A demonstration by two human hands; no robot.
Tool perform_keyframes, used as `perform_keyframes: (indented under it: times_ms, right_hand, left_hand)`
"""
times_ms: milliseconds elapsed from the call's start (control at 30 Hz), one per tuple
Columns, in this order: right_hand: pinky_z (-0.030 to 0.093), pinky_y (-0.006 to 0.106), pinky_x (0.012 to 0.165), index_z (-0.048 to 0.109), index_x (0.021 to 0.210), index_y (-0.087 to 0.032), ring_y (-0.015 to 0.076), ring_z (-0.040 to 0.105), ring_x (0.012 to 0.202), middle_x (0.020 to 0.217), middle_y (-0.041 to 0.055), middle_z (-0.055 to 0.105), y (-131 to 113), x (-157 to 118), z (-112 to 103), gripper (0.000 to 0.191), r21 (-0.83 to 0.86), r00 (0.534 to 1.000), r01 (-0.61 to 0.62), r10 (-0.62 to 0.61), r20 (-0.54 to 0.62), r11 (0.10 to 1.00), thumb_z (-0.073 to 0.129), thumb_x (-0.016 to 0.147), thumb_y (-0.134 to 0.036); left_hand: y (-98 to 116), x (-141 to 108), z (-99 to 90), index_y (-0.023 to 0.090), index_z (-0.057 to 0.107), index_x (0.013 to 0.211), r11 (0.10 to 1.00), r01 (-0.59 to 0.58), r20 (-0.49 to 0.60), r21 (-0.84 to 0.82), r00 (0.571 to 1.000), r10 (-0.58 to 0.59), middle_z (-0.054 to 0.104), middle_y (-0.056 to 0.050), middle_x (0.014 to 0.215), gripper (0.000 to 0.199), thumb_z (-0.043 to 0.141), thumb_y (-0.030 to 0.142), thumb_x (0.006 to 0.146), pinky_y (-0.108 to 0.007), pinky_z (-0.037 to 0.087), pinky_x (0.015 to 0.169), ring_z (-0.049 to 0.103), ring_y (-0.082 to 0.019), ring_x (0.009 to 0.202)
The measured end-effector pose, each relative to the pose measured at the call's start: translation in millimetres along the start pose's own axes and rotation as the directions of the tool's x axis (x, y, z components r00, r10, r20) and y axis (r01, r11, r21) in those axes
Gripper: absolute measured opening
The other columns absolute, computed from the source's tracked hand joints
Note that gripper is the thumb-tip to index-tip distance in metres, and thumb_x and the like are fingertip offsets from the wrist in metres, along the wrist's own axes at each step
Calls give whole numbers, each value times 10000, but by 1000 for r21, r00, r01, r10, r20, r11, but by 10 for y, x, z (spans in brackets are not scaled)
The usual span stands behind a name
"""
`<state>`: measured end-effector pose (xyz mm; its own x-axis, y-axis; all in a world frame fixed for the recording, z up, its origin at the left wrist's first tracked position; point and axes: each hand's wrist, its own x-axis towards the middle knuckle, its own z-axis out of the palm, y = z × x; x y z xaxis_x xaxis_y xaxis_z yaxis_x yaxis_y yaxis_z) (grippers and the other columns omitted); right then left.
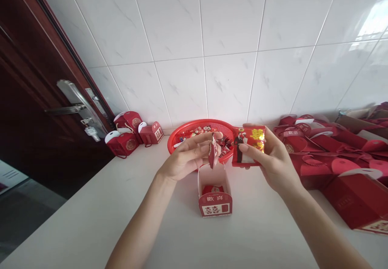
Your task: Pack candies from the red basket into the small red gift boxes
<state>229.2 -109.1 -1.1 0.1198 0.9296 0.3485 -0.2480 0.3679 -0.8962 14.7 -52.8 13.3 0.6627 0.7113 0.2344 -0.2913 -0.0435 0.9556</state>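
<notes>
My left hand (189, 157) pinches a small dark-red wrapped candy (213, 152), held edge-on above an open gift box. A shiny red packet (249, 147) with gold lettering and a printed figure is gripped by my right hand (269, 155), thumb across its front. Below both hands the red and white gift box (215, 204) stands upright on the white table, its top open. Inside it lies a red wrapped piece (213, 189). Just behind, a red plastic basket (182, 129) holds many wrapped sweets, partly hidden by my hands.
Closed red boxes (124, 141) stand at the back left by the door with its metal handle (72, 108). Many red boxes (321, 143) are heaped on the right, with a large one (354, 200) nearer me. A tiled wall (182, 87) rises behind the table (121, 204).
</notes>
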Motion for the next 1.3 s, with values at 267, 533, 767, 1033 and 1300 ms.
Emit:
perform_keyframes:
  times_ms: [267, 533, 767, 1033, 1300]
  right_hand:
    - [521, 291, 526, 733, 1164, -326, 167, 595, 627, 827, 5, 702, -38, -78, 67, 319, -224, 985, 119, -87, 148, 967, 782, 852, -374]
    - [402, 270, 563, 752, 892, -219, 141, 507, 653, 785, 22, 654, -34, -52, 45, 213, -357, 985, 152, -110, 134, 922, 667, 934, -410]
    - [354, 255, 544, 711, 818, -198, 120, 436, 620, 705, 0, 572, -40, -44, 58, 268, -394, 981, 164, -109, 158, 904, 655, 938, -430]
    - [477, 262, 544, 723, 858, -198, 158, 572, 660, 818, 48, 690, 5, -3, 5, 183, -449, 988, 152, -119, 102, 881, 707, 870, -380]
    - [479, 273, 508, 752, 934, -194, 193, 634, 724, 979, 92, 728, 16, 3, -16, 219, -492, 993, 115, -89, 77, 863, 707, 850, -391]
  left_hand:
    - [-66, 53, -17, 253, 731, 1233, 994, 73, 48, -80, 996, -69, 638, -42, 792, 494, 829, 427, 782, -318, 473, 643, 525, -117, 575]
    - [-76, 24, 3, 268, 686, 1279, 979, 15, -99, 204, 995, 5, 693, -48, 1004, 428, 781, 309, 864, -298, 533, 801, 638, -179, 890]
    - [-27, -26, 78, 218, 685, 1235, 876, -75, -176, 476, 968, 179, 720, -66, 1055, 384, 756, 342, 879, -320, 595, 842, 691, -219, 988]
    - [75, -174, 61, 261, 696, 1236, 644, 33, -142, 765, 983, 118, 742, -24, 998, 333, 673, 347, 915, -289, 585, 723, 720, -184, 811]
    - [-76, -175, 251, 227, 727, 700, 362, 166, -118, 917, 981, -151, 672, 19, 602, 257, 546, 192, 879, -287, 388, 538, 575, -155, 550]
